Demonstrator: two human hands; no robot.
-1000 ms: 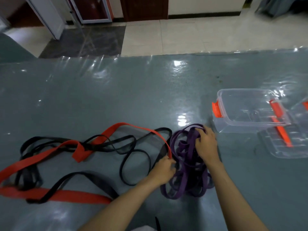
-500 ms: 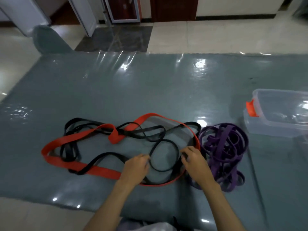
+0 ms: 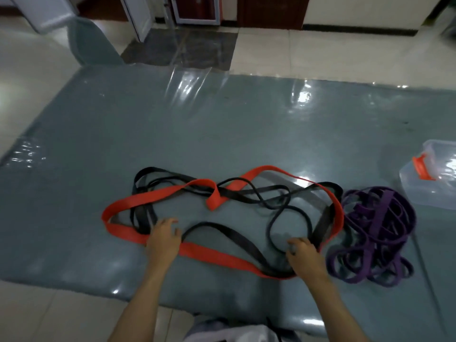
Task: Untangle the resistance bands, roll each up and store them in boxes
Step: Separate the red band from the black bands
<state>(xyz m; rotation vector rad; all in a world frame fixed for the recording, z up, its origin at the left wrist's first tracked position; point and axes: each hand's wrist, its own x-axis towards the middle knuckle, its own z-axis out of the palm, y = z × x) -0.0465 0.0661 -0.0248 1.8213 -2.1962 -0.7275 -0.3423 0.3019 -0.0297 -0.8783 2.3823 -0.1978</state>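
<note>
A wide red band (image 3: pixel 217 255) lies in a big loop on the grey mat, tangled with wide and thin black bands (image 3: pixel 243 239). My left hand (image 3: pixel 163 239) rests on the red band's near left stretch with its fingers spread. At the loop's near right end, my right hand (image 3: pixel 304 255) sits where a thin black loop (image 3: pixel 271 221) meets the red band. Its fingers are curled, and a grip is not clear. A purple band (image 3: pixel 380 233) lies bunched in a heap just right of that hand. A clear plastic box (image 3: pixel 410 193) with an orange latch stands at the right edge.
The glossy grey mat (image 3: pixel 222 124) lies on a tiled floor, and its near edge runs just in front of my forearms. Doors and a white appliance (image 3: pixel 47 11) stand at the far side. My clothing (image 3: pixel 229 334) shows at the bottom.
Both hands left the purple heap and went left onto the red and black tangle. The left hand then slid further left along the red band. The view swung left, so the box is at the edge.
</note>
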